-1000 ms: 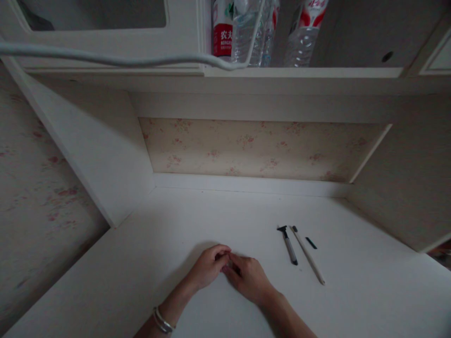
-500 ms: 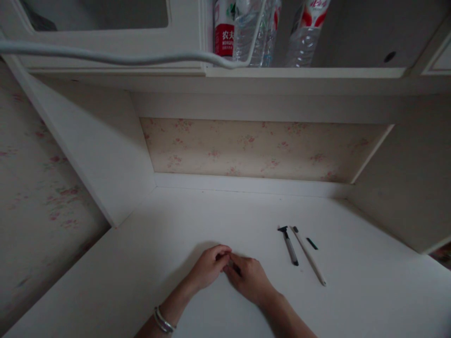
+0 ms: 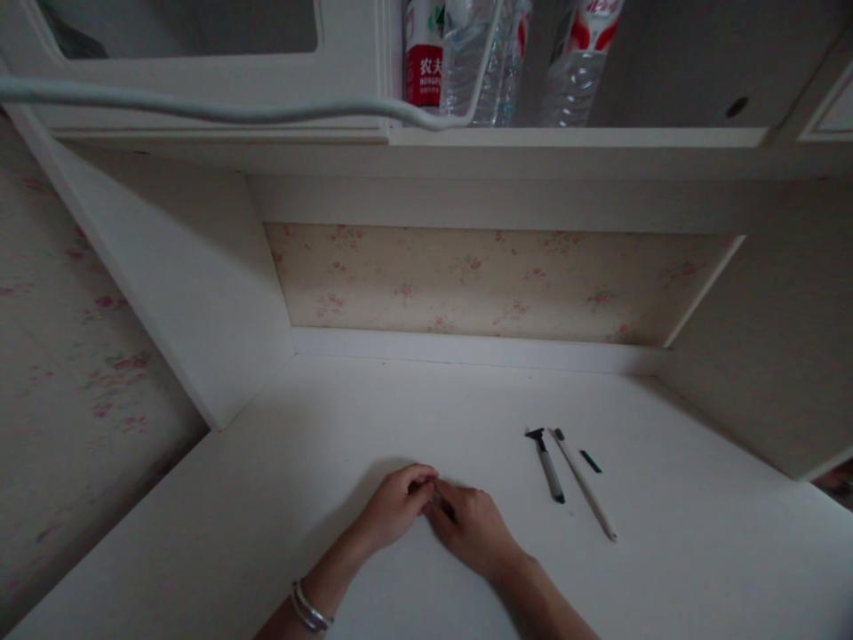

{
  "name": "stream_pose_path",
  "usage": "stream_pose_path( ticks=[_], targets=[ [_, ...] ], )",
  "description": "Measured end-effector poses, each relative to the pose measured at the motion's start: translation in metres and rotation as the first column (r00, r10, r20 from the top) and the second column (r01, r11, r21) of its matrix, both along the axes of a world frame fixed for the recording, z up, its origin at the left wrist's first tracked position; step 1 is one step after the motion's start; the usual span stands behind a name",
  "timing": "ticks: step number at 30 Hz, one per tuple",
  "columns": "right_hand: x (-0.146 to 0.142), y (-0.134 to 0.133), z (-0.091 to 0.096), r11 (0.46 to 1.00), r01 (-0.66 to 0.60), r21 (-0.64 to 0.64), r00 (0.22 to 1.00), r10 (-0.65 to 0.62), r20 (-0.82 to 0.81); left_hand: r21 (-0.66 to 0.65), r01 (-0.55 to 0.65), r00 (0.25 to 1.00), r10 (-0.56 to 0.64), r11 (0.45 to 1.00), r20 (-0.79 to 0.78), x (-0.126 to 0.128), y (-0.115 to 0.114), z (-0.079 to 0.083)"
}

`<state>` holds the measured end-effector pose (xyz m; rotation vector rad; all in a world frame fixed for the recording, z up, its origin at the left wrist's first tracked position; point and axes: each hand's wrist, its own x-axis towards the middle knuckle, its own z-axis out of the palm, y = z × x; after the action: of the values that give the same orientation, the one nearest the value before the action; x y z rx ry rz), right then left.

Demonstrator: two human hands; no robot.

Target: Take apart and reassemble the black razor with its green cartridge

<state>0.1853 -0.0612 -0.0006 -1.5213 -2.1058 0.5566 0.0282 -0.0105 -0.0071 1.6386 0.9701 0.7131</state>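
Note:
On the white desk (image 3: 413,400), my left hand (image 3: 394,507) and my right hand (image 3: 472,526) meet, fingertips touching. The fingers of both are curled and pinched together. Whatever they hold, if anything, is hidden between the fingers or too small to name. Two silver bangles (image 3: 310,608) circle my left wrist. To the right of my right hand lies a razor (image 3: 549,469) with a black head and grey handle. Beside it is a white toothbrush (image 3: 586,487) with a dark head, and a short dark strip (image 3: 590,461) rests just beyond.
Above the desk, a shelf (image 3: 653,137) holds several plastic bottles (image 3: 577,84), some with red labels. A pale bent tube (image 3: 253,113) crosses in front of it. Side panels (image 3: 193,276) flank the desk, with floral wallpaper (image 3: 466,280) at the back.

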Motion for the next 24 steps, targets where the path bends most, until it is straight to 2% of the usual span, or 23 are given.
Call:
stream_pose_path(
  ticks=[9, 24],
  targets=[
    [-0.0005, 0.0010, -0.0020, 1.000, -0.008, 0.015, 1.000, 0.008, -0.016, 0.037, 0.025, 1.000, -0.026, 0.999, 0.003, 0.0000, 0.0006, 0.0001],
    [-0.0007, 0.0008, -0.0010, 1.000, -0.003, 0.007, 1.000, 0.003, 0.012, 0.027, 0.019, 1.000, -0.019, 0.999, -0.019, -0.0006, -0.0003, 0.0036]
  ],
)
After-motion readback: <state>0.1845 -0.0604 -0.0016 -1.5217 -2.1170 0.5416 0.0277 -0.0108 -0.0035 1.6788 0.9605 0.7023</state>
